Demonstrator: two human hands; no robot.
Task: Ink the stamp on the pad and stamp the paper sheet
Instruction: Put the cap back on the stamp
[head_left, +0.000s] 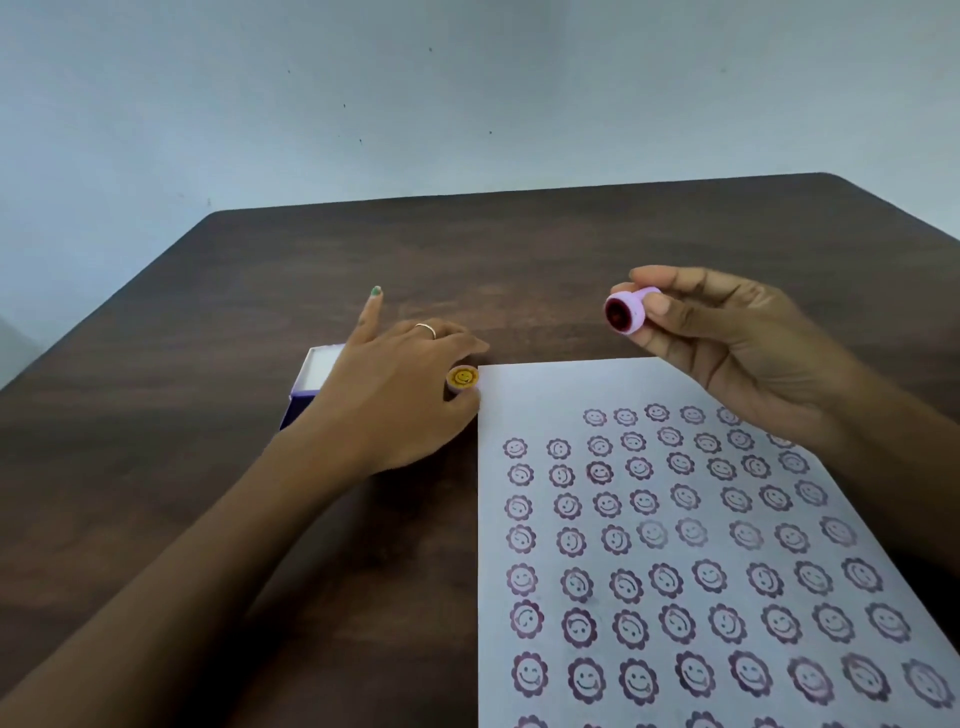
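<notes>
Stamp (626, 310) pinched in raised right hand (727, 332), left hand (395, 384) fingers spread on table (208, 467)

The paper (675, 519) is showing white, covered in rows of purple smiling flower prints. The stamp (626, 310) at 1 o'clock is showing lilac with a dark red inked face. The cap (462, 378) near centre is showing yellow with a smiley face. The box (306, 387) at 9 o'clock is showing purple sides and a white inside. The table (208, 467) is showing dark brown woodgrain, the wall (363, 104) pale blue-grey
</notes>
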